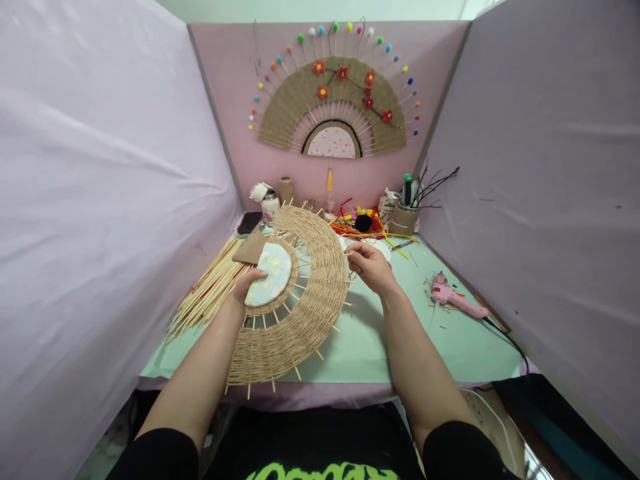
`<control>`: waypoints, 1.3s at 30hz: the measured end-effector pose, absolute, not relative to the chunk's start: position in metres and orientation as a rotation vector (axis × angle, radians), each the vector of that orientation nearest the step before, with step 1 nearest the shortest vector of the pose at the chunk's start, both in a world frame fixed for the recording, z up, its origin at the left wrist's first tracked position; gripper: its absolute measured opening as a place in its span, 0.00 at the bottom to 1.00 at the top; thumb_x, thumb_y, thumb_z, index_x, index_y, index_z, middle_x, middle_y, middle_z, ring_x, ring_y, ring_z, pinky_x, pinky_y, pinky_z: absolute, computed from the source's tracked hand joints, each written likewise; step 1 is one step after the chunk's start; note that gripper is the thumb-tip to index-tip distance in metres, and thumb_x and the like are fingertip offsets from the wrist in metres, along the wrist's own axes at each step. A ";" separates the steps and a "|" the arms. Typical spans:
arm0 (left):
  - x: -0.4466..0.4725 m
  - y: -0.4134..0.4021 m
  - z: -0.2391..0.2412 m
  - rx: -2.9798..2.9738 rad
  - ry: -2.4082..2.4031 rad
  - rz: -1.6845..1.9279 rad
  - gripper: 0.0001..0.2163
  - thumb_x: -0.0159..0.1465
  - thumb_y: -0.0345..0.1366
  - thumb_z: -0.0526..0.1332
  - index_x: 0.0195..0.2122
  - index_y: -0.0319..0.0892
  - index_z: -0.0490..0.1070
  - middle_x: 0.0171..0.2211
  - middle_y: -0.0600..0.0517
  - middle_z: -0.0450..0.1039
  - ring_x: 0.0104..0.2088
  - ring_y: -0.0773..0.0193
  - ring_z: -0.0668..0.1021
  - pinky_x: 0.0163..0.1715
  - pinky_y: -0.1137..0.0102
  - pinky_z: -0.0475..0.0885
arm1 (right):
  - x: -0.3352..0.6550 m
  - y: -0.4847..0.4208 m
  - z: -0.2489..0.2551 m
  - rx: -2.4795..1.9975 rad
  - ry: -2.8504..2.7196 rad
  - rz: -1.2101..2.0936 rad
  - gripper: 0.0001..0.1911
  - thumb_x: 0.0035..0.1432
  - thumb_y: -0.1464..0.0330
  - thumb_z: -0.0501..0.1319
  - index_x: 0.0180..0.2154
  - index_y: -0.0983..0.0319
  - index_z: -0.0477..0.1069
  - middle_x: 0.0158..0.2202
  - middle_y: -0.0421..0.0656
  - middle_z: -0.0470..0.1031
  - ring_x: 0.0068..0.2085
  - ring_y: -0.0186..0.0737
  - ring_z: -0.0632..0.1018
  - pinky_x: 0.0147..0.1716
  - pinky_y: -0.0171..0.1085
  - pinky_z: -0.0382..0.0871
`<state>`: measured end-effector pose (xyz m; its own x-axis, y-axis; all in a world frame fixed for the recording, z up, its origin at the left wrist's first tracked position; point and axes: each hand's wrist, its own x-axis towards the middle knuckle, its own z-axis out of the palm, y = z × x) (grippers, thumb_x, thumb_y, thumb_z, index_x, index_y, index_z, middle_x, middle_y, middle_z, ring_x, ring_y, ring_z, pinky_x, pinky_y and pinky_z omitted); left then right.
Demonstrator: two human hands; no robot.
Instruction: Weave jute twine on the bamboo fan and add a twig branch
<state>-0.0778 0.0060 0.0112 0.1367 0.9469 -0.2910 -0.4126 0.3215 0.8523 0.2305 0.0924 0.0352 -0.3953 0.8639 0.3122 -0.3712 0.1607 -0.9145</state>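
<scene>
A woven twine fan [327, 267] with thin sticks poking past its outer rim is held up on edge over the table, its curved side facing right. My left hand [247, 285] grips it at the pale, yellow-patterned half-round centre [270, 273], thumb on the front and the other fingers hidden behind. At the outer rim, my right hand [369, 263] is closed in a pinch by the stick ends. Whatever lies between those fingertips is too small to make out.
A pink glue gun [457, 297] with a dark cord lies at the right. Thin sticks [213, 290] are piled at the left beside brown cardboard [250, 247]. Bottles, coloured pipe cleaners [367, 230] and a can of twigs [404, 219] stand behind. A decorated fan [285, 113] hangs on the back wall.
</scene>
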 end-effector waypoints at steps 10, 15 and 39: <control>-0.075 0.009 0.004 0.679 0.967 1.143 0.26 0.56 0.29 0.56 0.58 0.29 0.61 0.40 0.39 0.78 0.39 0.52 0.81 0.42 0.64 0.75 | 0.229 0.096 0.031 -0.670 -1.472 1.422 0.15 0.47 0.56 0.65 0.30 0.61 0.71 0.22 0.36 0.65 0.23 0.28 0.61 0.22 0.31 0.54; -0.078 0.015 -0.004 0.752 0.853 1.166 0.28 0.57 0.32 0.60 0.59 0.30 0.60 0.41 0.39 0.78 0.40 0.53 0.81 0.43 0.65 0.75 | 0.228 0.097 0.030 -0.760 -1.379 1.431 0.16 0.44 0.55 0.67 0.27 0.61 0.70 0.21 0.35 0.63 0.21 0.27 0.60 0.21 0.31 0.51; -0.061 0.011 0.001 0.895 0.888 1.031 0.38 0.49 0.35 0.71 0.60 0.34 0.58 0.44 0.36 0.77 0.34 0.54 0.81 0.30 0.71 0.75 | 0.240 0.106 0.034 -0.821 -1.402 1.011 0.11 0.48 0.60 0.63 0.28 0.62 0.72 0.24 0.39 0.69 0.27 0.33 0.66 0.27 0.34 0.59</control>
<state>-0.0610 0.0110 0.0012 0.2618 0.9488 -0.1768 -0.3151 0.2572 0.9135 0.2403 0.1057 0.0339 -0.0903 0.9173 0.3878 -0.0776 0.3817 -0.9210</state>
